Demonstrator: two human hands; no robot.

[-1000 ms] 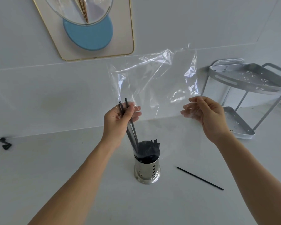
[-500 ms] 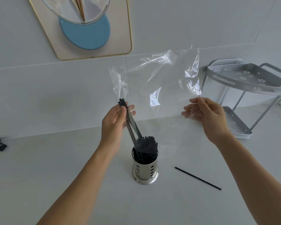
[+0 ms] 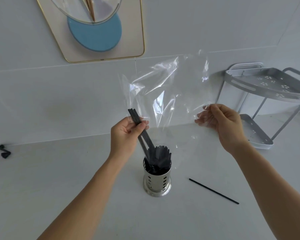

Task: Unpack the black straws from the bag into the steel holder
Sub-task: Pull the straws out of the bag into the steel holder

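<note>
A perforated steel holder stands on the white counter, full of black straws. My left hand pinches a few black straws together with the left edge of a clear plastic bag; their lower ends reach into the holder. My right hand grips the bag's right edge, so the bag hangs spread between both hands above the holder. One loose black straw lies on the counter to the right of the holder.
A grey two-tier corner rack stands at the right against the wall. A small black object lies at the far left of the counter. A gold-rimmed wall piece with a blue disc hangs above.
The straws in my left hand have tilted and sunk lower towards the holder. The bag has stayed spread between both hands, which barely moved.
</note>
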